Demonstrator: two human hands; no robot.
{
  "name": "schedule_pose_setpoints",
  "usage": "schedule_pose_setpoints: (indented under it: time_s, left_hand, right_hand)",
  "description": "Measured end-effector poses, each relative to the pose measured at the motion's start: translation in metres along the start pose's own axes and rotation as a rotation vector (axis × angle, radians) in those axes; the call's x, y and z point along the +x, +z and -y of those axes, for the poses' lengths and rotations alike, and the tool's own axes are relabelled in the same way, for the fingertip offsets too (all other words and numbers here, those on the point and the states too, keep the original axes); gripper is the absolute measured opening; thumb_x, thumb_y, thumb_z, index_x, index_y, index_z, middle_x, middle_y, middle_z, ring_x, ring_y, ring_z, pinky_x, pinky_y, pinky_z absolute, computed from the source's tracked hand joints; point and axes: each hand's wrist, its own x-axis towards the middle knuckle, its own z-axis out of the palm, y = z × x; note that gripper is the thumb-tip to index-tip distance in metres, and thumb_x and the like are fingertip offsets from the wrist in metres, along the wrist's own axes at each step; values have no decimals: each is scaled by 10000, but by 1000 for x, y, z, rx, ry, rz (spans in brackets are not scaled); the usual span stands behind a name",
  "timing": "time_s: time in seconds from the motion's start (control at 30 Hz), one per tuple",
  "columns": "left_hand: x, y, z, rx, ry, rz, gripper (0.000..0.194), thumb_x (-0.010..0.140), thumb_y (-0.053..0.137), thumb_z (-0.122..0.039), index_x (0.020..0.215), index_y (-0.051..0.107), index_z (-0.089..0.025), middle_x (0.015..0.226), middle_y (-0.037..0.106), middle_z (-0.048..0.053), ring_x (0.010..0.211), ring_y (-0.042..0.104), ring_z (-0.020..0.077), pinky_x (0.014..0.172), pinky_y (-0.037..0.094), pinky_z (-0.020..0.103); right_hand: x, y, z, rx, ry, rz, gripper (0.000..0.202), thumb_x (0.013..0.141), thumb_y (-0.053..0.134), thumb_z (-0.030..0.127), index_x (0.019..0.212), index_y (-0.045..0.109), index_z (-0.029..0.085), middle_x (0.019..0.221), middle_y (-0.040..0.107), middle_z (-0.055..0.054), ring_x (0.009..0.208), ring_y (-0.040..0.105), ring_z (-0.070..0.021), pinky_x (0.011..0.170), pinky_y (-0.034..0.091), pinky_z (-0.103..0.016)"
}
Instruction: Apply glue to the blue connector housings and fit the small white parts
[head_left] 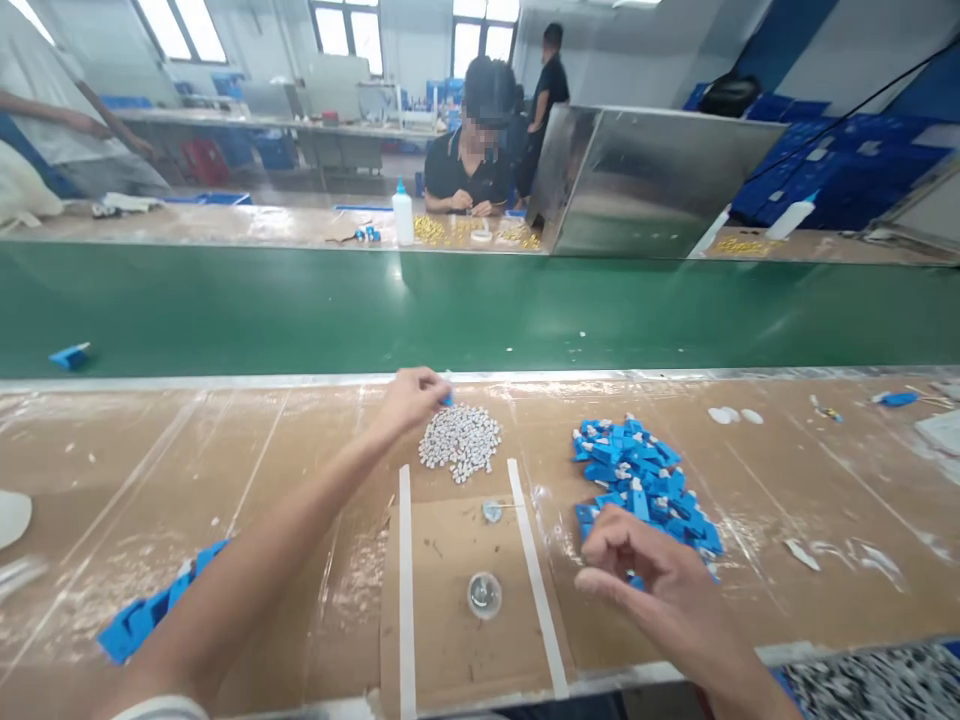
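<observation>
My left hand (414,398) is closed, its fingertips pinching a small blue plastic part (448,399) that is mostly hidden. It is at the far left edge of a heap of small grey-white pieces (466,440). My right hand (660,575) has its fingers curved, with a gap between thumb and forefinger and nothing visible in it. Close behind it lies a pile of blue plastic parts (637,465) with whitish bits on them. Between my hands, a cardboard sheet (442,640) with white tape strips carries a small clear round dish (484,596) and a little lid with a thin stick (493,512).
More blue parts (139,625) lie in a row beside my left forearm. A green conveyor belt (300,310) runs across, with one blue part (70,356) on it. Beyond it sits a co-worker (465,170) near a white bottle (403,215). A bin of dark pieces (877,685) is at lower right.
</observation>
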Motion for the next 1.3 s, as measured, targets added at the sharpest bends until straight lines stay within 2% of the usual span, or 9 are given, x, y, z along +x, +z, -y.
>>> schedule_pose_setpoints:
  time_s: [0.1,0.2,0.33,0.43,0.5,0.67,0.9,1.13,1.3]
  left_hand:
    - [63,-29,-12,182,4,-202,104,795,656,-214,770,670,-114,917,717,206,1024,620,358,825,453,412]
    - [86,-25,-20,276,83,-277,190,821,613,-206,934,661,-61,1106,647,292,1167,534,433,873,430,477]
    - [59,47,-28,313,339,-115,354,901,561,-302,1192,637,-116,1277,587,221,1212,516,350,942,443,447]
    - [27,119,-38,320,613,220,376,776,743,-311,1150,706,-324,1248,647,31,1099,601,231,921,483,315]
    - [17,156,-44,377,948,448,447,829,677,-249,1274,659,-285,1375,577,87,1190,556,274,956,477,374]
    - [26,191,-49,404,1152,510,415,767,716,-198,1181,718,-156,1080,684,160,1106,574,358,976,453,499]
    - [-1,166,-38,157,968,392,354,890,556,-137,1222,680,-160,1104,701,124,1030,636,240,918,500,387]
    - [-81,74,6,-736,206,325,428,833,750,-303,1243,681,-199,945,710,69,820,672,172,664,513,253]
    - [-129,48,49,-961,-86,318,440,824,775,-290,1239,695,-169,960,716,94,747,647,112,582,467,163]
  right_hand:
    - [-30,-17,-10,-51,58,-64,252,859,720,373,694,618,212,696,562,5,639,525,-160,594,423,-266]
    - [-56,-36,-23,-50,124,-190,290,869,686,413,677,620,205,664,531,9,606,500,-153,571,413,-257]
    - [-64,-53,-39,31,199,-311,320,859,680,466,692,625,198,649,488,15,596,451,-149,550,383,-254]
    - [-53,-52,-41,89,187,-331,309,856,690,474,725,640,200,678,498,14,629,453,-151,579,378,-256]
    - [-46,-47,-37,91,169,-307,285,862,696,457,743,658,200,698,510,11,650,462,-153,601,381,-259]
    - [-44,-42,-32,120,132,-312,283,870,695,441,742,658,192,709,507,6,660,462,-156,606,384,-264]
    - [-55,-33,-35,51,89,-248,249,925,632,420,785,645,215,733,543,1,675,487,-164,625,399,-269]
    - [-27,46,-21,-41,6,40,125,947,619,312,1028,666,228,861,586,-14,720,558,-170,686,449,-298]
    - [-4,82,-24,-97,-19,70,128,945,632,319,990,686,212,824,570,-6,673,542,-160,638,423,-301]
